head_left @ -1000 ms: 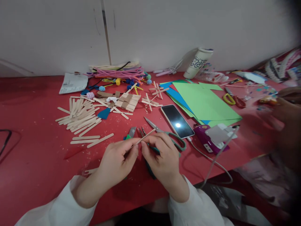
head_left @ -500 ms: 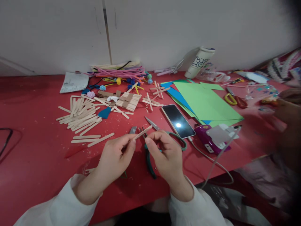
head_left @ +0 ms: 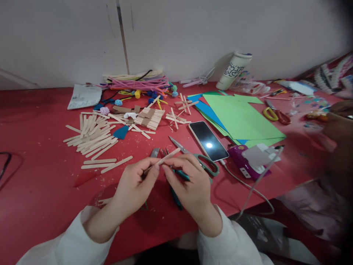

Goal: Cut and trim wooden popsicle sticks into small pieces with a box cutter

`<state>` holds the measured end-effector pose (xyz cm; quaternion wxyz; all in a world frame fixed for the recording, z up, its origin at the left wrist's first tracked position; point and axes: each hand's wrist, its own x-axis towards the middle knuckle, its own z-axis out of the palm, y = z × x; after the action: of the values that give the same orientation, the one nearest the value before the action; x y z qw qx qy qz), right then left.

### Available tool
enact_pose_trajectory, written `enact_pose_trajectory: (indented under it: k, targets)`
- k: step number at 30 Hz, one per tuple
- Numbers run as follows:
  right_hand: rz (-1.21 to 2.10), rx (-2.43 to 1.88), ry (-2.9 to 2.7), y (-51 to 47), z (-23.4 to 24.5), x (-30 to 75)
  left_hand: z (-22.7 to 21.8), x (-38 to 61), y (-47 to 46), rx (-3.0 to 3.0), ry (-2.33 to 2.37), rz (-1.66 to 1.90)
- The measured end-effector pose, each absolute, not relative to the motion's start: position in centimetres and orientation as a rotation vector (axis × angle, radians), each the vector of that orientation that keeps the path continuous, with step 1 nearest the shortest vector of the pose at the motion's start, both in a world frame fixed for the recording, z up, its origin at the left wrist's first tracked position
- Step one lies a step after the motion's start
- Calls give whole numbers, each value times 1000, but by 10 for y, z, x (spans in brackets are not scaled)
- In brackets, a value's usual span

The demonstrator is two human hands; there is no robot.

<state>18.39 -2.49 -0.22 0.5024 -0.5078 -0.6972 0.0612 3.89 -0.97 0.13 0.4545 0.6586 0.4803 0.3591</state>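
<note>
Over the near edge of the red table (head_left: pixel 41 191), my left hand (head_left: pixel 135 187) pinches a thin wooden craft stick (head_left: pixel 165 158) that slants up to the right. My right hand (head_left: pixel 190 184) is closed beside it, fingertips on the same stick, fingers curled. Under and just behind my hands lie green-handled pliers (head_left: pixel 175 195), a small metal blade (head_left: pixel 154 152) and green-handled scissors (head_left: pixel 204 163).
A heap of loose craft sticks (head_left: pixel 93 138) lies to the left, glued stick pieces (head_left: pixel 150 117) and pipe cleaners (head_left: pixel 140 84) farther back. A phone (head_left: pixel 208 140), green and blue paper sheets (head_left: pixel 239 119), a purple device (head_left: pixel 248 162) with cable sit right. Another person's hand (head_left: pixel 340 125) is at the right edge.
My right hand let go of the stick and drew slightly away half a second ago, then came back onto it. My left hand has kept its pinch throughout.
</note>
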Motion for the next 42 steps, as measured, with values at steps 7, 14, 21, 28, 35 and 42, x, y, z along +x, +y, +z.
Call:
enact_pose_trajectory:
  k: [7,14,21,28,35,42]
  targets:
    - [-94,-1263,-1744,-25,-7,182,2,40,-14,1844,1221,860]
    - [-215,-1278,-1795,-25,-7,180,4,40,-15,1906,1207,826]
    - [-143,-1244,-1793,-25,-5,180,6,42,-15,1852,1208,872]
    - [171,-1246,-1649,-29,-2,185,3,39,-13,1620,1213,897]
    - [662,-1258,-1480,-24,-4,191,8,41,-11,1397,1162,852]
    - [825,-1164,-1525,-21,-2,194,7,41,-6,1414,1180,861]
